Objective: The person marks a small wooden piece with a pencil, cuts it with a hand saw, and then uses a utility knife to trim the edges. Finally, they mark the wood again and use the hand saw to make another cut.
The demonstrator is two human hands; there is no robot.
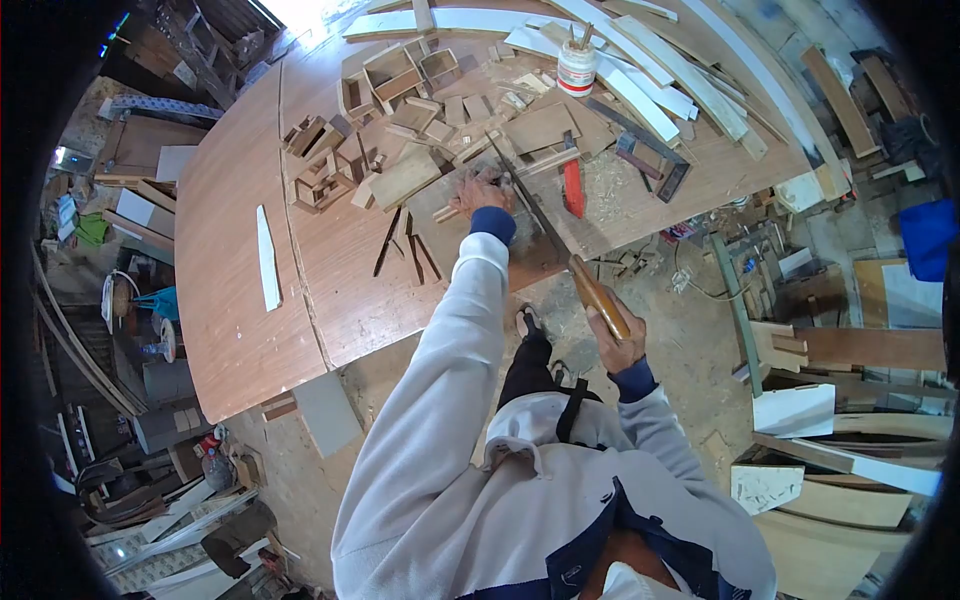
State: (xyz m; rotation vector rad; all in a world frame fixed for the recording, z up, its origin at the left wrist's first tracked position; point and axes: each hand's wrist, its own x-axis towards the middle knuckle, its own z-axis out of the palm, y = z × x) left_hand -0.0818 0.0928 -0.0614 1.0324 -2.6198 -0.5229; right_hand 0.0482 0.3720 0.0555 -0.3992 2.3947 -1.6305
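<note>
My right hand (618,335) is wrapped round the wooden handle of a saw (538,212), whose long dark blade runs up and left across the work table (350,290). The blade crosses a narrow wood strip (548,162). My left hand (484,190) presses down on the strip, left of the blade; its fingertips are partly hard to make out. A red tool (573,188) lies just right of the blade. Beside my left hand rests a pale wood block (404,178).
Small wooden boxes (392,72) and offcuts lie behind my left hand. A white glue bottle (576,68) stands at the back, near long white-faced boards (640,85). A metal square (672,178) lies at right. Stacked boards (860,500) fill the floor at right.
</note>
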